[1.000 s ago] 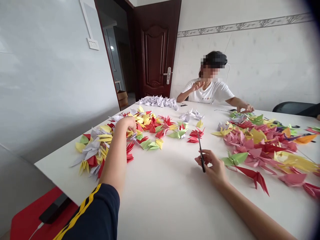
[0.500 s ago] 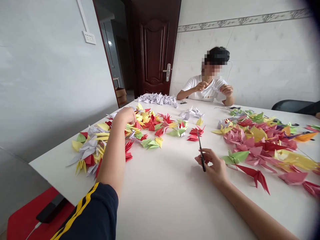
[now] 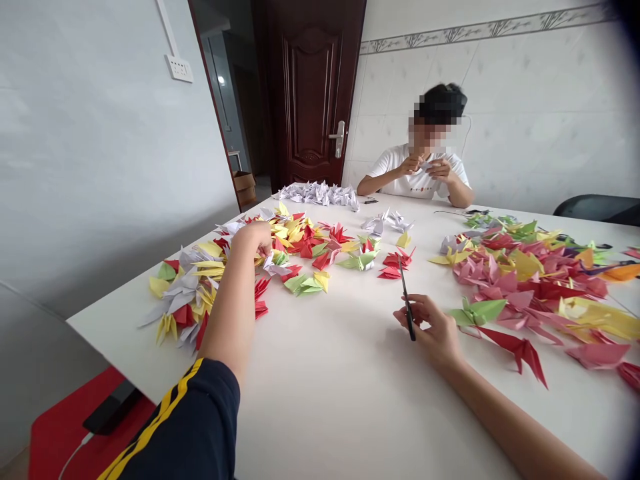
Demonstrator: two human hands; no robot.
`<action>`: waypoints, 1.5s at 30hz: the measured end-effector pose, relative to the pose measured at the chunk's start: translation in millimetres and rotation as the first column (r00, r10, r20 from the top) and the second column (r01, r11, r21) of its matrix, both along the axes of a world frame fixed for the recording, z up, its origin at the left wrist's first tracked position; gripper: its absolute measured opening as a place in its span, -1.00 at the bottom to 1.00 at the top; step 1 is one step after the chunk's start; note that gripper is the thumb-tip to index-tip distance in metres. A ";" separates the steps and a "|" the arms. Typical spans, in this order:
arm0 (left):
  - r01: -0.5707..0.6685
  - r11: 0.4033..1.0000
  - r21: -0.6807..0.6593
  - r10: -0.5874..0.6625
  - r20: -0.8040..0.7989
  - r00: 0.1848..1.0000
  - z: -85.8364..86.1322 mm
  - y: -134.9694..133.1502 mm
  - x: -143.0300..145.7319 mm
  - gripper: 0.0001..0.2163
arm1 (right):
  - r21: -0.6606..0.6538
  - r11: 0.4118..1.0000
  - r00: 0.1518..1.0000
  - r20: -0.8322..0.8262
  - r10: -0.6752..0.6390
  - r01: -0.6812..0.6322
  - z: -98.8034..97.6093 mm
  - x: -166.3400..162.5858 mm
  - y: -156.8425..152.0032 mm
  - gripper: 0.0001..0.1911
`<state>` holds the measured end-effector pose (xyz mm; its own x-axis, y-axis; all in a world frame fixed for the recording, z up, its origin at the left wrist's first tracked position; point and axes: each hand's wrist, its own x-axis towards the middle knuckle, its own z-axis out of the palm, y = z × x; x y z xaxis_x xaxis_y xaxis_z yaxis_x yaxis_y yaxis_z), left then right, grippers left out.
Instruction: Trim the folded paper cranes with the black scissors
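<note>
Scissors (image 3: 406,300) were in the right hand (image 3: 434,327), fingers wrapped round the handle end, blades shut and pointing away across the table (image 3: 340,387). Hand rested on the bare white top, just left of a green crane (image 3: 475,312) and near a red crane (image 3: 520,349).

Left hand (image 3: 255,237) was stretched out to the left pile (image 3: 235,273) of mixed yellow, red, white and green cranes. Fingers were curled down into the pile, touching the paper; could not tell if they gripped a piece or just rested on it. Forearm lay over the near edge of that pile; dark sleeve (image 3: 185,433) with yellow stripes at the bottom of the view.

Right pile (image 3: 540,280), mostly pink and red with some yellow and green, covered the right side of the table, well apart from the left pile. Between them sat a few loose cranes: a small red cluster (image 3: 395,263) just beyond the scissor tip and a green one (image 3: 357,262) beside it. A white pile (image 3: 320,194) lay at the far edge.

A person in a white shirt (image 3: 415,175) sat at the far side, both hands up near the chest holding something small and pale. Dark door (image 3: 310,93) behind, wall socket (image 3: 180,68) on the left wall, red chair (image 3: 65,433) with a phone (image 3: 107,415) on it at lower left.
</note>
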<state>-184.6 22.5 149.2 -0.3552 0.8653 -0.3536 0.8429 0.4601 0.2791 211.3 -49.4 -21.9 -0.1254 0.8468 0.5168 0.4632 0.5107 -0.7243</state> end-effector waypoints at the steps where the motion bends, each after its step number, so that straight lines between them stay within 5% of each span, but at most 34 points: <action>1: -0.004 1.000 0.030 0.006 -0.050 0.999 6.0 -4.0 1.5 -0.81 | 0.002 1.000 1.000 0.002 0.000 0.000 0.0 0.1 0.1 -0.70; 6: 0.035 0.959 0.282 0.047 -0.279 0.959 31.4 -29.9 10.1 -0.86 | -0.015 1.000 1.000 0.016 -0.002 0.002 0.2 -0.2 0.0 -0.70; 10: 0.180 0.829 0.529 -0.036 -0.271 0.962 35.2 -39.9 31.8 -0.90 | -0.035 0.999 1.000 -0.014 0.013 -0.014 1.3 -1.0 -0.4 -0.69; 13: 0.300 0.695 0.653 -0.283 -0.136 0.950 20.9 -30.4 66.9 -0.92 | -0.069 0.997 0.999 -0.046 0.023 -0.026 2.9 -0.7 0.0 -0.67; 16: 0.384 0.605 0.698 -0.531 -0.006 0.847 -11.6 -12.7 113.4 -0.92 | -0.104 0.994 0.993 -0.111 0.032 -0.043 4.5 0.5 1.8 -0.65; 21: 0.409 0.634 0.656 -0.683 0.227 0.694 -84.4 -1.3 170.2 -0.92 | -0.153 0.985 0.942 -0.334 0.019 -0.074 5.8 1.9 8.5 -0.57; 27: 0.344 0.642 0.686 -0.701 0.341 0.627 -137.3 -10.7 173.9 -0.94 | -0.201 0.979 0.898 -0.437 -0.056 -0.037 7.9 3.2 13.6 -0.55; 33: 0.356 0.615 0.704 -0.738 0.354 0.575 -151.6 -11.9 174.7 -0.81 | -0.246 0.966 0.917 -0.399 -0.023 -0.083 9.2 4.1 13.7 -0.56; 38: 0.421 0.526 0.739 -0.793 0.247 0.557 -154.3 -12.8 176.5 -0.77 | -0.248 0.958 0.910 -0.413 0.029 -0.143 7.7 3.3 14.7 -0.58; 45: 0.427 0.501 0.753 -0.809 0.231 0.541 -154.3 -15.1 176.3 -0.67 | -0.264 0.930 0.894 -0.430 0.126 -0.258 9.0 2.5 11.9 -0.59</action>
